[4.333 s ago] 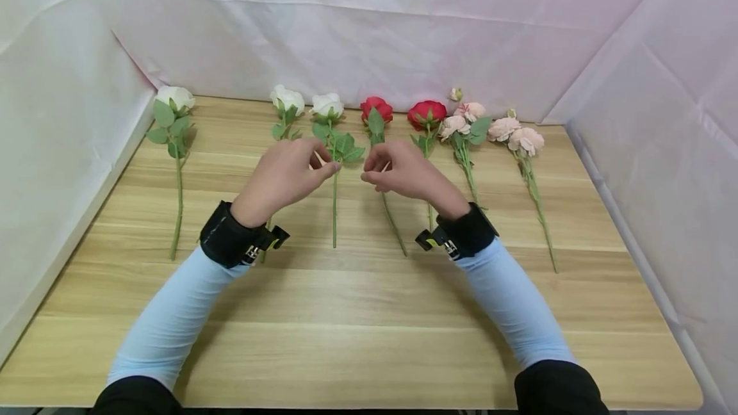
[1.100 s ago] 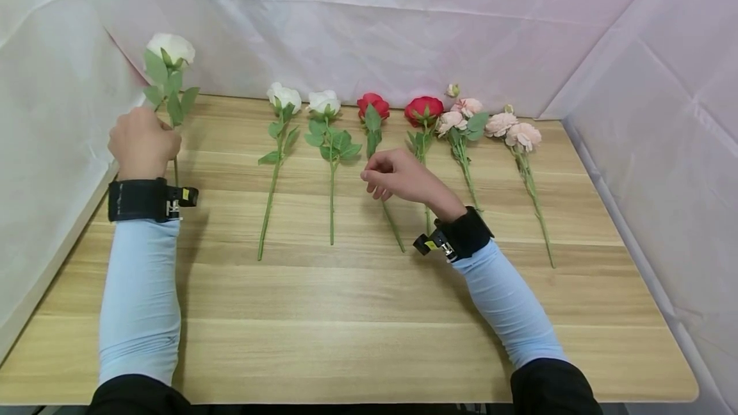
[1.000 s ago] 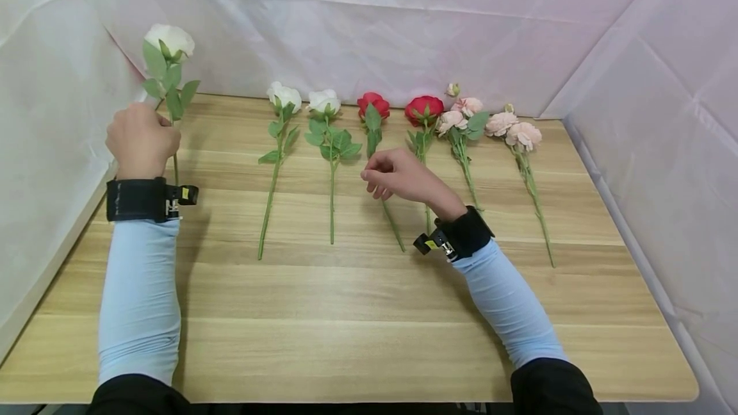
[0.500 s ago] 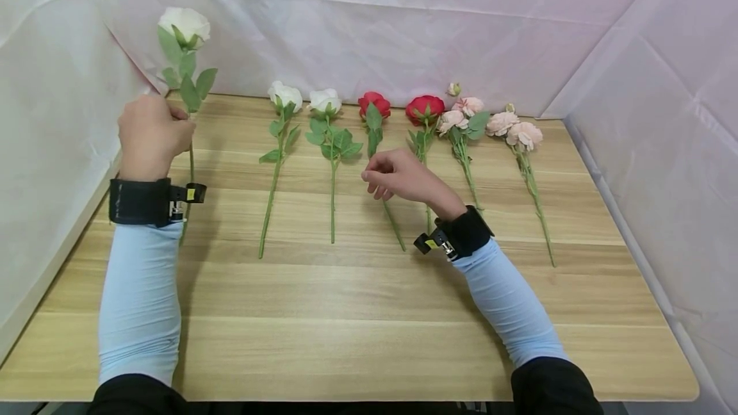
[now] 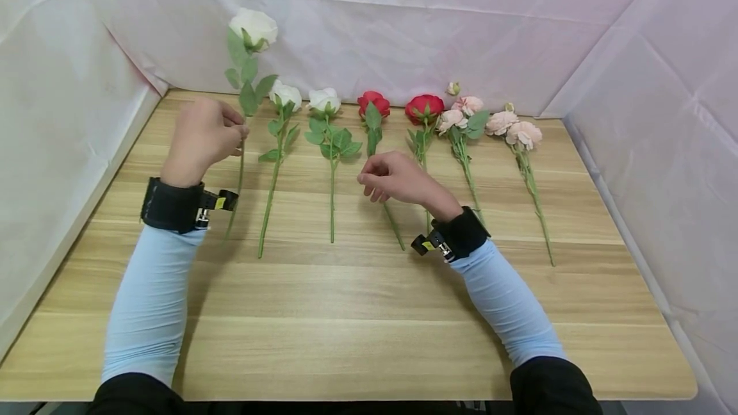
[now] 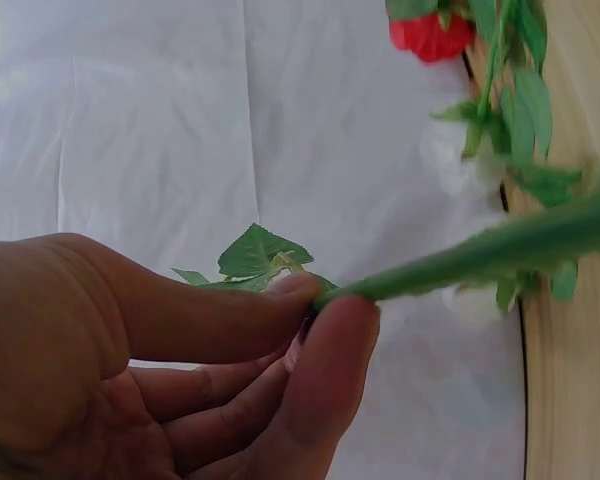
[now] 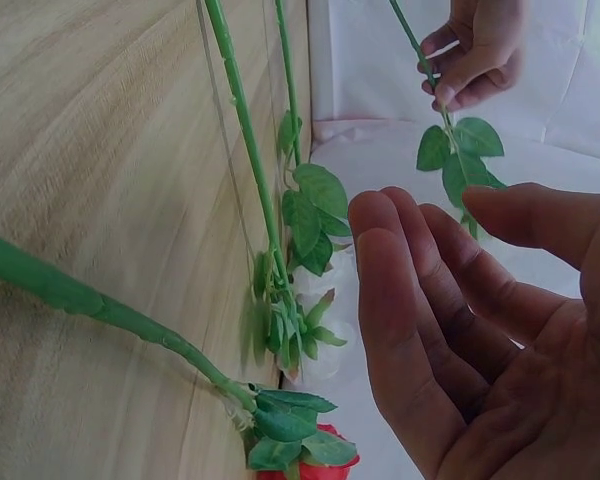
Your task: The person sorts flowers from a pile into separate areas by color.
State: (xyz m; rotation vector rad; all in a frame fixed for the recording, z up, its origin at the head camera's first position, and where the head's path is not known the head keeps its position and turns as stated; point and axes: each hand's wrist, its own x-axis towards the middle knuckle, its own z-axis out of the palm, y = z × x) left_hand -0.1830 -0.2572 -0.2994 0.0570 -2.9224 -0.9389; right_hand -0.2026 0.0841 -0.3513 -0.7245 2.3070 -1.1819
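One wooden table (image 5: 369, 312) comes first in our list, bearing six flowers in a row at twelve o'clock. Our left hand (image 5: 202, 136) pinches the stem of a seventh, a white rose (image 5: 252, 25), lifted upright at eleven o'clock. Our right hand (image 5: 394, 177) hovers loosely curled, holding nothing, over a red rose (image 5: 373, 105).

Wooden table (image 5: 357, 338) carries row of six stems (two white, two red, two pink sprays).

Three white roses: one (image 5: 252, 25) pinched by the left hand (image 5: 202, 136), two (image 5: 286, 93) (image 5: 323, 100) between the hands. Two red roses (image 5: 373, 103) (image 5: 425, 107) and two pink sprays (image 5: 461, 114) (image 5: 516, 130) beyond the right hand (image 5: 392, 177).
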